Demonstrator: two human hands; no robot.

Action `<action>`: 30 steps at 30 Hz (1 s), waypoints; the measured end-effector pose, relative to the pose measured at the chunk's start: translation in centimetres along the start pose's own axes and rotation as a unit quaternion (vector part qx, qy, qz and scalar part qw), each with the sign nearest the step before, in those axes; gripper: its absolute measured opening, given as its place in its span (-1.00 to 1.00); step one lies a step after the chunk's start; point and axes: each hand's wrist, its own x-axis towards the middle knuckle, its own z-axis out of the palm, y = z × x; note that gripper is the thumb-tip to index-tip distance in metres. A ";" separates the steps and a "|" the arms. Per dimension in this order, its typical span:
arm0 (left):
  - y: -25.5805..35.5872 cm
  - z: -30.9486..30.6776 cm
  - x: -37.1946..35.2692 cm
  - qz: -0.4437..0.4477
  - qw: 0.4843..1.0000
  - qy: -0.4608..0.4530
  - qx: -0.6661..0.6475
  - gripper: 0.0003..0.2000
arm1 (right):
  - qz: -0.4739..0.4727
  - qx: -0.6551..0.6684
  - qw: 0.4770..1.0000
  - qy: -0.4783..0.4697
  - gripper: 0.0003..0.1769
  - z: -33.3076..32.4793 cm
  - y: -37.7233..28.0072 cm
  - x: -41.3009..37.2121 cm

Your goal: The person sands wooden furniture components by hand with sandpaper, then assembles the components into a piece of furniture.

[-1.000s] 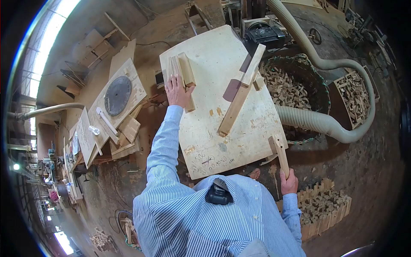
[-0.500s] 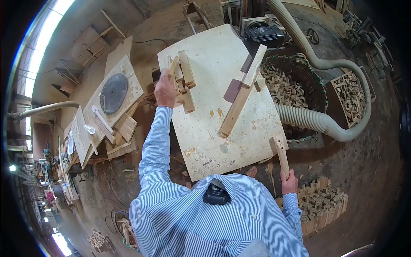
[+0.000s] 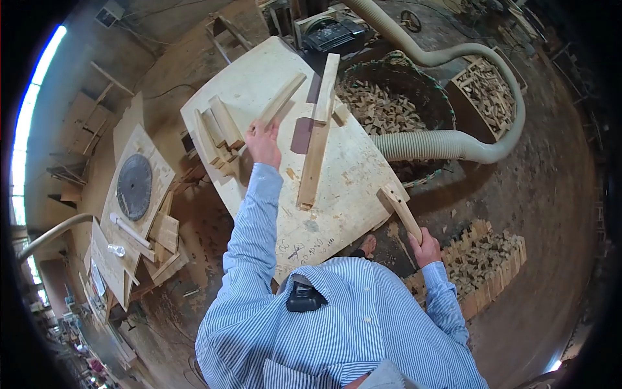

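Left hand (image 3: 262,144) is gripping the near end of a long pale wooden slat (image 3: 283,98), which is angling over the far side of the pale plywood bench (image 3: 350,175), just beside a stack of short wooden blocks (image 3: 217,129) near the left edge. Right hand (image 3: 424,249) is clamping around a short wooden stick (image 3: 400,209) at the near right corner. A long wooden rail (image 3: 317,139) is lying along the middle.

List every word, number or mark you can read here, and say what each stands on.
Pencil scribbles on the table, at its near edge: letters and digits, too blurred to read.
No writing shows on the strip in the left hand, nor on the stick in the right hand.
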 end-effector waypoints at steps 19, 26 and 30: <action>-6.8 3.0 2.1 -0.044 0.908 -0.107 0.404 -0.59 | 0.017 0.007 1.000 -0.016 -0.56 -0.1 -0.6 0.0; -6.5 3.7 4.0 -0.019 0.839 -0.149 0.523 -0.61 | 0.015 0.007 1.000 -0.016 -0.56 -0.4 -1.2 0.0; -5.9 3.5 5.1 0.103 0.690 -0.180 0.694 -0.58 | 0.016 0.011 1.000 -0.021 -0.56 -0.1 -0.7 0.1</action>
